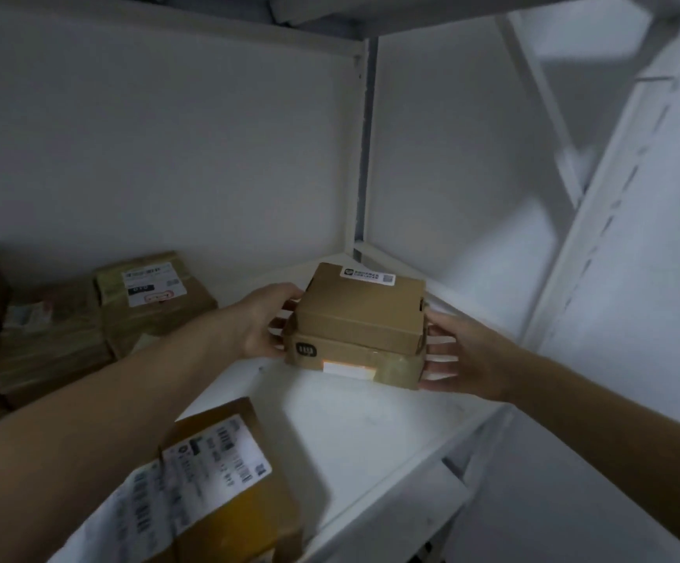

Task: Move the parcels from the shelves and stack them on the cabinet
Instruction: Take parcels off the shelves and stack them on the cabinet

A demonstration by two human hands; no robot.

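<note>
Two small brown cardboard parcels sit stacked near the right end of the white shelf (350, 420). The upper parcel (364, 306) carries a small white label, and the lower parcel (354, 365) has a black logo and tape on its front. My left hand (267, 323) grips the stack's left side with fingers curled against both boxes. On the right side, my right hand (458, 355) lies against the stack with straight, spread fingers.
A parcel with a large barcode label (224, 473) lies on the shelf under my left forearm. Several taped brown parcels (147, 302) are piled at the left back. A white upright post (364, 156) and shelf frame stand behind and to the right.
</note>
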